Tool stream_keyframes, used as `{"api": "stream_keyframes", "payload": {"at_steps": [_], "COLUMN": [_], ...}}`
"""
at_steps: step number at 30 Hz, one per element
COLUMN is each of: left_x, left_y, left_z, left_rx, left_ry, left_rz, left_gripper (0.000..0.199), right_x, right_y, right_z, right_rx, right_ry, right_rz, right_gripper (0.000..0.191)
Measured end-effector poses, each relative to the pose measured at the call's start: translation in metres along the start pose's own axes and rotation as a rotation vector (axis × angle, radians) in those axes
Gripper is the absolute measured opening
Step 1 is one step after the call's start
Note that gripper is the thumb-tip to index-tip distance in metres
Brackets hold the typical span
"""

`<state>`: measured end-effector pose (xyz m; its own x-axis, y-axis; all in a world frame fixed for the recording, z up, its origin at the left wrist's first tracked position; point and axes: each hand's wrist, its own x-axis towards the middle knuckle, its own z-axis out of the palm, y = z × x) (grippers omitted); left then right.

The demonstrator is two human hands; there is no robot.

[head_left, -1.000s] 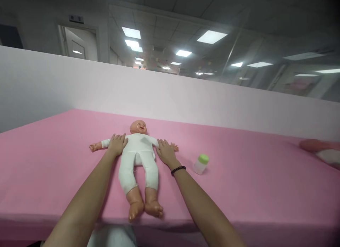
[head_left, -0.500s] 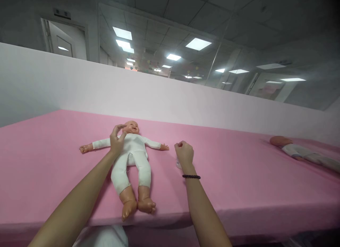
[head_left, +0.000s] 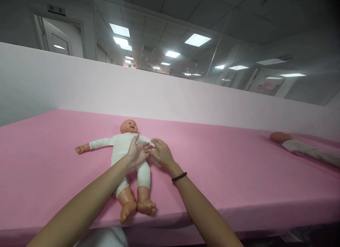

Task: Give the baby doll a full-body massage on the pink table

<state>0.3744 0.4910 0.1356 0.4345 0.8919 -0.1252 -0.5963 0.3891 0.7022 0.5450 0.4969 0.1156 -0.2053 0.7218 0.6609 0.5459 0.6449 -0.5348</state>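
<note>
A baby doll [head_left: 120, 146] in a white cloth suit lies on its back on the pink-covered table [head_left: 212, 169], its arms spread and bare feet toward me. Over its torso, my left hand [head_left: 136, 154] is open, palm up, with the fingers pointing right. My right hand [head_left: 164, 155] is beside those fingertips, wearing a dark bead bracelet, its fingers curled and partly blurred. A bit of green shows beneath its fingers and a pale edge below the palm; it seems to hold a small pale-and-green object, mostly hidden. The doll's left hand is covered by mine.
A second doll [head_left: 300, 147] in pale clothing lies at the far right of the table. Behind the table runs a low white wall [head_left: 132, 87], with a glass pane [head_left: 159, 38] above it reflecting ceiling lights.
My left hand has left the doll's head, coming down and right over its torso and turning palm up. My right hand has moved left to meet it, with the pale object moving along.
</note>
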Motion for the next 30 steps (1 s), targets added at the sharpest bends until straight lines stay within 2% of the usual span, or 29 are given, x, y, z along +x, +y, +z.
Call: {"api": "stream_keyframes", "payload": {"at_steps": [2, 3, 6, 7, 8, 11, 12, 14, 18, 19, 20, 23, 24, 27, 30], "left_x": [0.000, 0.000, -0.003, -0.004, -0.006, -0.010, -0.011, -0.012, -0.012, -0.011, -0.010, -0.009, -0.009, -0.010, -0.012], "left_y": [0.002, 0.002, 0.002, 0.002, 0.003, 0.004, 0.004, 0.005, 0.004, 0.003, 0.003, 0.002, 0.002, 0.001, 0.004], "left_z": [0.001, 0.002, 0.005, 0.006, 0.007, 0.012, 0.014, 0.017, 0.017, 0.017, 0.016, 0.014, 0.014, 0.016, 0.017], "left_rx": [-0.009, -0.009, -0.017, -0.023, -0.031, -0.045, -0.044, -0.042, -0.032, -0.031, -0.029, -0.029, -0.028, -0.031, -0.062], "left_ry": [-0.029, -0.040, -0.026, -0.011, 0.004, 0.039, 0.045, 0.052, 0.060, 0.062, 0.059, 0.025, 0.012, 0.003, 0.036], "left_rz": [-0.002, -0.008, -0.024, -0.026, -0.027, -0.030, -0.034, -0.040, -0.054, -0.054, -0.051, -0.031, -0.029, -0.042, -0.049], "left_gripper": [0.077, 0.078, 0.078, 0.077, 0.076, 0.071, 0.070, 0.068, 0.070, 0.070, 0.070, 0.067, 0.066, 0.067, 0.075], "right_x": [0.001, 0.001, 0.001, 0.001, 0.001, 0.000, 0.000, -0.001, -0.004, -0.005, -0.005, -0.006, -0.007, -0.009, -0.009], "right_y": [-0.002, -0.003, -0.005, -0.004, -0.004, 0.000, 0.000, 0.000, 0.000, -0.001, -0.001, -0.003, -0.004, -0.007, -0.002], "right_z": [0.001, 0.001, 0.002, 0.002, 0.003, 0.006, 0.006, 0.004, -0.008, -0.009, -0.010, -0.005, -0.002, 0.006, 0.008], "right_rx": [-0.034, -0.047, -0.100, -0.127, -0.158, -0.271, -0.306, -0.356, -0.339, -0.324, -0.314, -0.274, -0.251, -0.223, -0.333], "right_ry": [-0.113, -0.090, 0.099, 0.111, 0.079, -0.124, -0.148, -0.074, 0.226, 0.222, 0.166, -0.113, -0.162, -0.149, -0.077], "right_rz": [-0.004, -0.022, -0.098, -0.109, -0.111, -0.104, -0.114, -0.169, -0.266, -0.255, -0.231, -0.144, -0.122, -0.103, -0.079], "right_gripper": [0.056, 0.060, 0.071, 0.072, 0.072, 0.070, 0.071, 0.076, 0.076, 0.073, 0.069, 0.052, 0.045, 0.038, 0.033]}}
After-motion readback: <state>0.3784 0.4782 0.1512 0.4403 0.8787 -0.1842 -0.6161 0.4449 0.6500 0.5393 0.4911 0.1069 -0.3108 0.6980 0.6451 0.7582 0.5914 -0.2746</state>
